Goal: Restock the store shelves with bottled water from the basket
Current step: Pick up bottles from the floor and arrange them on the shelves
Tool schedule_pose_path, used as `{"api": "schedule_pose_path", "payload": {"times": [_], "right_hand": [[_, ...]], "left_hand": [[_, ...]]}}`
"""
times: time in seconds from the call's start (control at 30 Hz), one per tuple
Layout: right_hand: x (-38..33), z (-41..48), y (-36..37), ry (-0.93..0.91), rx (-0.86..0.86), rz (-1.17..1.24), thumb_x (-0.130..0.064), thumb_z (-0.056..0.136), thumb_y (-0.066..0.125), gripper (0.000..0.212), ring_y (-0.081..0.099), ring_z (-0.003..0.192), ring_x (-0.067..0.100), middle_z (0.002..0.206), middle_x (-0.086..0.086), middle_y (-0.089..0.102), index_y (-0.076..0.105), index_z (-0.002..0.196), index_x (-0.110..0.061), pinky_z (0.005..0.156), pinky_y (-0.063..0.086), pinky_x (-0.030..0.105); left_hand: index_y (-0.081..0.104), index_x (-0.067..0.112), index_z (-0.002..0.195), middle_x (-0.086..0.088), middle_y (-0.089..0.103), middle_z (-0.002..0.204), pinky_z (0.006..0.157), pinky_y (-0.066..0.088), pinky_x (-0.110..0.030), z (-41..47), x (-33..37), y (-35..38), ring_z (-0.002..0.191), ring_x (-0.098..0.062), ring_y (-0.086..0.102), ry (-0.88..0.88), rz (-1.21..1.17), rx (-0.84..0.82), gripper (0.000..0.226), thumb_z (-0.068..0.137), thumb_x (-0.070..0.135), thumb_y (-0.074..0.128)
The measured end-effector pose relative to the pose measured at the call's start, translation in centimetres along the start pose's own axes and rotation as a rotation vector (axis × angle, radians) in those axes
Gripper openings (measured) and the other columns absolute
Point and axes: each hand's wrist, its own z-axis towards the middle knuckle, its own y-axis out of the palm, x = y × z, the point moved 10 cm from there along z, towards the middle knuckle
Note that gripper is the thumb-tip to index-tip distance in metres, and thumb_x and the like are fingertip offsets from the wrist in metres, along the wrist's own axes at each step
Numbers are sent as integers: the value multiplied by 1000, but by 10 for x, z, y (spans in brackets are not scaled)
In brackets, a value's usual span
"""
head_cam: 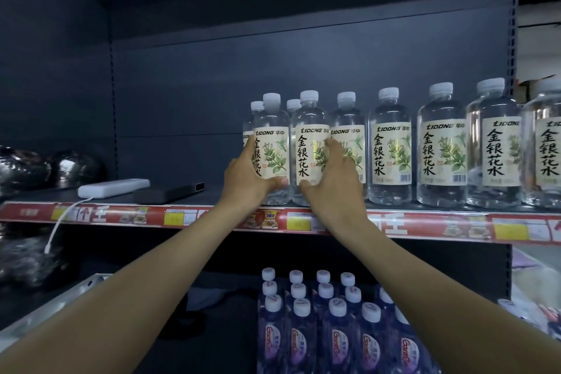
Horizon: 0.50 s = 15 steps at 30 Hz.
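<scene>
left hand (243,171) and right hand (332,182) each grip 1 upright bottle (271,146), fingers partly hidden behind labels.

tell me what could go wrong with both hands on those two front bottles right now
1. The left hand and right hand each hold a bottle at the shelf edge; the left bottle and right bottle stand close to the lip, so a slip could tip one onto the purple-label bottles below.
2. Bottles packed behind and beside could be knocked by a push.
</scene>
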Motion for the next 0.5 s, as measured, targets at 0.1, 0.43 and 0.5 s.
{"api": "schedule_pose_path", "payload": {"times": [0.1, 0.43, 0.5], "right_hand": [[3, 2, 10, 44, -20, 3, -16, 84, 74, 86, 52, 117, 32, 139, 16, 42, 19, 150, -25, 93, 45, 35], [11, 9, 33, 97, -29, 19, -11, 85, 72, 72, 55, 95, 25, 122, 16, 51, 29, 143, -16, 73, 44, 28], [13, 9, 33, 116, -63, 17, -11, 86, 70, 66, 58, 97, 27, 121, 16, 54, 32, 140, -11, 74, 49, 31]], "left_hand": [[51, 31, 128, 9, 71, 104, 90, 55, -37, 4, -2, -1, 97, -14, 68, 4, -6, 6, 77, 63, 20, 91], [32, 55, 138, 9, 67, 115, 99, 49, -48, 29, -47, 17, 110, -23, 61, -132, -27, -45, 103, 50, 45, 84], [24, 53, 143, 1, 61, 122, 101, 48, -46, 23, -41, 15, 108, -23, 60, -157, 20, -64, 104, 57, 48, 82]]}}
